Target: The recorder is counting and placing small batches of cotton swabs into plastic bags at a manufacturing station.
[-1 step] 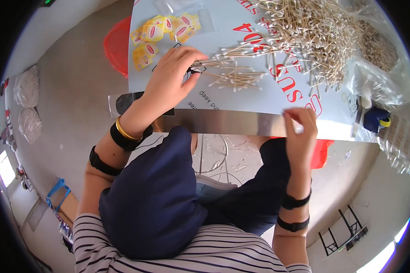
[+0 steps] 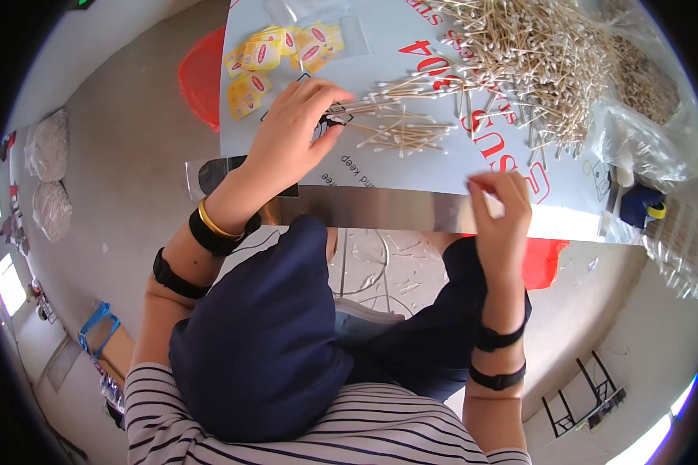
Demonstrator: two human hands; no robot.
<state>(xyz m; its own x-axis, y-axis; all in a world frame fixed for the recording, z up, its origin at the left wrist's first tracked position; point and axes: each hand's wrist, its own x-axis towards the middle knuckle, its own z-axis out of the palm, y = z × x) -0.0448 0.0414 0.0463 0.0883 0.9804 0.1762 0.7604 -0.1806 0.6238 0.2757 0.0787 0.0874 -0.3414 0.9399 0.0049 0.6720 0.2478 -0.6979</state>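
My left hand [image 2: 296,124] rests over the left end of some cotton swabs [image 2: 364,105], its fingers curled round their tips. White swab heads show in the gap between thumb and fingers. Just right of it, a small loose group of swabs [image 2: 407,136] lies on the grey printed sheet. My right hand [image 2: 504,213] hovers above the table's front edge, thumb and index finger pinched together; whatever is between them, if anything, is too small to make out. A large heap of cotton swabs [image 2: 527,62] spreads across the back right.
Yellow-and-white printed packets [image 2: 262,54] lie at the back left beside a clear plastic bag [image 2: 353,37]. Crumpled clear plastic [image 2: 636,147] and a dark blue object with a yellow band [image 2: 642,205] sit at the right. A metal strip [image 2: 380,208] edges the table.
My right hand has moved slightly left and up toward the table, still pinched. The left hand stays in place over the swabs.
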